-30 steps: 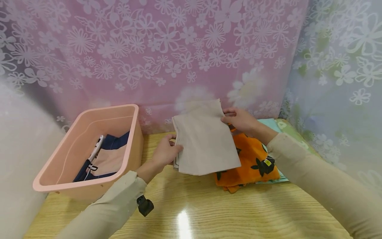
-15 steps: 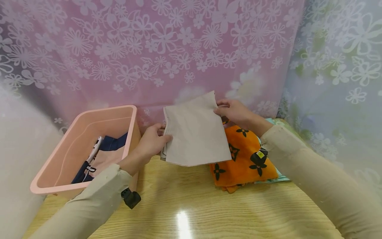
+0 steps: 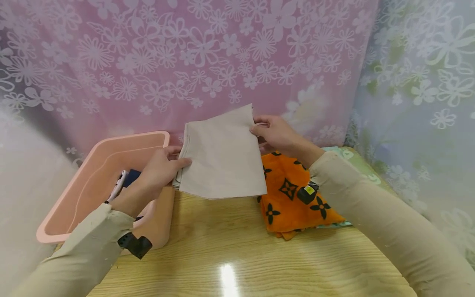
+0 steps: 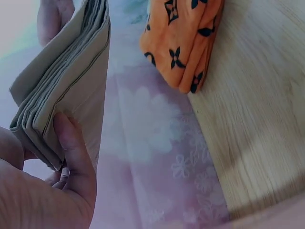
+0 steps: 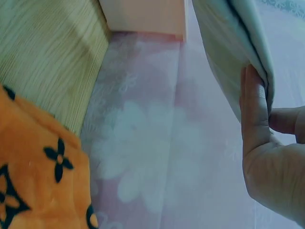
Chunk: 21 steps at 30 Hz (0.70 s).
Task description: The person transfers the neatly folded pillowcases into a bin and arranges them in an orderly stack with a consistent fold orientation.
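Head: one beige cloth (image 3: 220,154) between two hands (image 3: 157,170) (image 3: 279,134)

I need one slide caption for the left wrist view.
Left hand pinching a folded beige cloth, with a patterned orange cloth and wood-grain table beyond.

This looks like a corner of a home: a pink flower-patterned hanging (image 3: 230,53) and a pale blue one (image 3: 419,82) enclose a wood-grain table (image 3: 219,235) with household things, a pink tub (image 3: 85,194), a folded orange cloth (image 3: 287,202) and a beige cloth (image 3: 222,156).
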{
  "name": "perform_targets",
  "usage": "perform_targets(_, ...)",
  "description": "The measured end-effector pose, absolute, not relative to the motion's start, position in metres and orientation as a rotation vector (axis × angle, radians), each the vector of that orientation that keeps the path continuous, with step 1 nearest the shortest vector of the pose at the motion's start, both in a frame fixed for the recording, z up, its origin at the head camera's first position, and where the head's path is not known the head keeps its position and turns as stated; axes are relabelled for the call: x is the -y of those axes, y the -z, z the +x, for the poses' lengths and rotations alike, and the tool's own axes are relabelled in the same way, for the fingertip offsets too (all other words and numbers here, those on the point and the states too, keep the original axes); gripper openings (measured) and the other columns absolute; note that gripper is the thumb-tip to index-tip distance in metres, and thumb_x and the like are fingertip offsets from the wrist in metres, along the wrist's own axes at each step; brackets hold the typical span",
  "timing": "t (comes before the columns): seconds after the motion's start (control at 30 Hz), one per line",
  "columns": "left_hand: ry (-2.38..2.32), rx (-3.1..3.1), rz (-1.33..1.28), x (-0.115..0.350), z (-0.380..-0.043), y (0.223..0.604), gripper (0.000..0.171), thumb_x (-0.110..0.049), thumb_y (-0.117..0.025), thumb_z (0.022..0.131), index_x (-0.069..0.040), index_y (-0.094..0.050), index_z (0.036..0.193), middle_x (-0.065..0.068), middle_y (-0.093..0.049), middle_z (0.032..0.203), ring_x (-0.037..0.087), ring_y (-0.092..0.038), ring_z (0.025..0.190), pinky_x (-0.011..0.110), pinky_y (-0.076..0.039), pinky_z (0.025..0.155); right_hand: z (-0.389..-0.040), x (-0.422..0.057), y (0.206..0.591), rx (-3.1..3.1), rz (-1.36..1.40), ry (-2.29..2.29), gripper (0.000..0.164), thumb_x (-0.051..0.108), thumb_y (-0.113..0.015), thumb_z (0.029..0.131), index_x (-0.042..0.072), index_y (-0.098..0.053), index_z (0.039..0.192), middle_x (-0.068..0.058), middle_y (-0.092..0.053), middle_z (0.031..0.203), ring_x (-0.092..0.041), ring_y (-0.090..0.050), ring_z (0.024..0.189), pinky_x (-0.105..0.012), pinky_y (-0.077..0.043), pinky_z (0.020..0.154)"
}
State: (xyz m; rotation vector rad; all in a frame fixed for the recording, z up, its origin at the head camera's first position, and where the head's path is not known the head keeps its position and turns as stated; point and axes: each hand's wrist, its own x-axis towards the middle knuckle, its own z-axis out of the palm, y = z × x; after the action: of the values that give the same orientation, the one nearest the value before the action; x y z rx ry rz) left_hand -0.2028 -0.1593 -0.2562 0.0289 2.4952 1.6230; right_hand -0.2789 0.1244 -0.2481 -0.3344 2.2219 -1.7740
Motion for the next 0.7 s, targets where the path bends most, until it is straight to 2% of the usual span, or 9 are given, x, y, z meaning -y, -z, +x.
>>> perform_targets(0.23,-1.547,-2.517,0.018,0.181,-0.2,0.25,0.049,-0.017,-0.055,0.097,0.0,-0.04,0.14,0.021,-0.058,0.122,0.018,-0.067,0.084,0.035,-0.056,0.07,-0.279,-0.105,0.245,-2.13,-0.33,1.829,0.044,0.017,-0.052,0.1,0.012,-0.043,0.143,-0.015,-0.063,0.115,-0.03,-0.067,0.091,-0.046,-0.056,0.069)
perform_targets(0.5,-1.541,-2.504,0.009,0.204,-0.199,0.249,0.053,-0.017,-0.054,0.098,0.0,-0.036,0.144,0.021,-0.057,0.12,0.014,-0.066,0.08,0.033,-0.056,0.069,-0.279,-0.08,0.244,-2.132,-0.381,1.823,0.044,0.015,-0.052,0.1,0.008,-0.041,0.142,-0.015,-0.062,0.116,-0.03,-0.067,0.089,-0.042,-0.056,0.07)
perform_targets(0.7,-1.544,-2.485,-0.004,0.225,-0.2,0.249,0.057,-0.019,-0.054,0.098,0.001,-0.032,0.146,0.016,-0.059,0.112,0.014,-0.066,0.079,0.033,-0.056,0.068,-0.281,-0.06,0.25,-2.089,-0.417,1.847,0.045,0.013,-0.05,0.1,0.006,-0.039,0.143,-0.014,-0.062,0.118,-0.029,-0.065,0.094,-0.04,-0.056,0.072)
